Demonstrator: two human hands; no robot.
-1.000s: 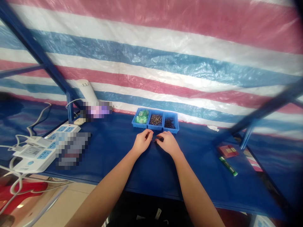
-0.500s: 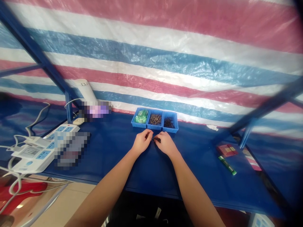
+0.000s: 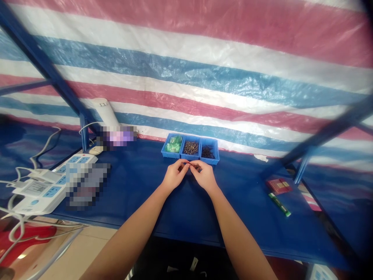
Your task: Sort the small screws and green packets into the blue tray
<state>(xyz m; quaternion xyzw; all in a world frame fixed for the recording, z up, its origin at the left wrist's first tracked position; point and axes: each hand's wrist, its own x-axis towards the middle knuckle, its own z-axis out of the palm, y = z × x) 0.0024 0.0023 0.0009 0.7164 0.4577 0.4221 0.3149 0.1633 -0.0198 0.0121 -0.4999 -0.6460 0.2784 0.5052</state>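
Observation:
My left hand (image 3: 175, 173) and my right hand (image 3: 204, 174) meet fingertip to fingertip over the blue table (image 3: 186, 210). Both are closed in a pinch; whatever sits between the fingers is too small and covered to make out. Just beyond them stand three joined blue bins. The left bin (image 3: 167, 154) holds green packets (image 3: 174, 144), the middle one has small brass-coloured pieces (image 3: 191, 147), and dark, thin screw-like pieces (image 3: 208, 151) lie in the right bin (image 3: 214, 160).
A white power strip (image 3: 55, 184) with plugs and cables lies at the left, beside a blurred-out object (image 3: 89, 184). On the right are a red box (image 3: 279, 185) and a green narrow pack (image 3: 279, 204). Blue frame posts (image 3: 84, 132) rise at both sides before a striped tarp (image 3: 186, 77).
My right hand has moved slightly up and left, so its fingertips now touch those of my left hand. The dark piece seen in my right fingers earlier is now hidden.

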